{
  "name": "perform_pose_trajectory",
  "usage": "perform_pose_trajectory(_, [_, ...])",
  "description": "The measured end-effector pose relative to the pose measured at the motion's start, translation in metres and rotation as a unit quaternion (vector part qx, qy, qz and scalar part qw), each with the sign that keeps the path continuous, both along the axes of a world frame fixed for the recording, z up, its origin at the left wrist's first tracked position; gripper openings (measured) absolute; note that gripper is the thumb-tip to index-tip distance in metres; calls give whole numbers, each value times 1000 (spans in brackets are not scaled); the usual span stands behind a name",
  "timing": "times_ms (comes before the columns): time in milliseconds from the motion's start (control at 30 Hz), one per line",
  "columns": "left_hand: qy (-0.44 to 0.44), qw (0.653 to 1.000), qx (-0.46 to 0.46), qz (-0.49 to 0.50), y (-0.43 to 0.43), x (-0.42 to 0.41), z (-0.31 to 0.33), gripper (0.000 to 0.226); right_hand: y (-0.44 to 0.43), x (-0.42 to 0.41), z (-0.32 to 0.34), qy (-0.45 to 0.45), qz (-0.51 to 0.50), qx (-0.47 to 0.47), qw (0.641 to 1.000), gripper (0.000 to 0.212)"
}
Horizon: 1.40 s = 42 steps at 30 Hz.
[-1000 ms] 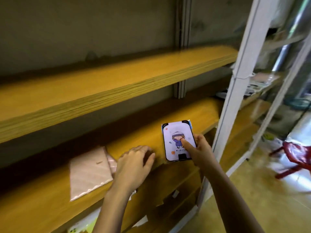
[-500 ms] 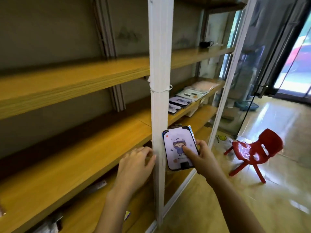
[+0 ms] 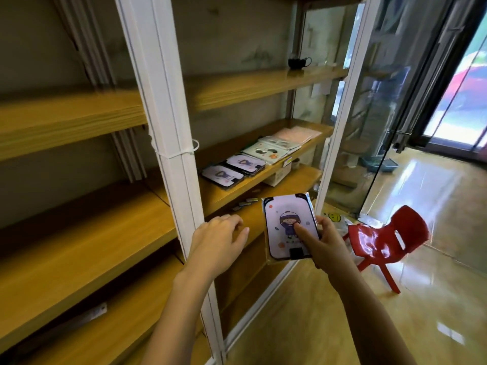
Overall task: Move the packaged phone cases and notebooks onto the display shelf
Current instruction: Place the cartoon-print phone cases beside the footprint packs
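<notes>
Right hand [image 3: 326,248] grasps a phone case [image 3: 286,219] before the shelf [image 3: 232,192] edge; left hand [image 3: 216,241] relaxed, empty.

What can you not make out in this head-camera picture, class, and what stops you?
1. Head view: the right hand has most fingers behind the packaged phone case.
2. Head view: small dark pieces on the lower shelf are too small to identify.
3. Head view: print on the notebooks is too small to read.
4. Head view: the left shelves are blurred.
</notes>
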State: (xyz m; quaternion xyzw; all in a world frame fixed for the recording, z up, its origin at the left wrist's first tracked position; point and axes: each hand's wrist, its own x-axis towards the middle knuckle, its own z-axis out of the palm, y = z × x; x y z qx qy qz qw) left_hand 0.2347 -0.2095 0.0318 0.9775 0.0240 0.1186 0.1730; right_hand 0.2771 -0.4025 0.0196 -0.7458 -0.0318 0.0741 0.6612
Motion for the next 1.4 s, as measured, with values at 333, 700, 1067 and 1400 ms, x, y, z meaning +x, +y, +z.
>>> perform_pose_trajectory(333, [3,998,-7,57,-1,120,-1,28,1,120,0,-14,40,-50,998,37])
perform_pose_trajectory(700, [12,987,11,162,37,181,-5,28,60,234,-10,-17,159,-105,981,36])
perform_pose_trajectory(1067, [17,940,0,340,45,194,-9,30,157,299,-7,-156,326,-200,910,36])
perform_pose_trajectory(1400, [8,892,38,451,10,212,-14,34,177,321,-11,-374,308,-445,753,62])
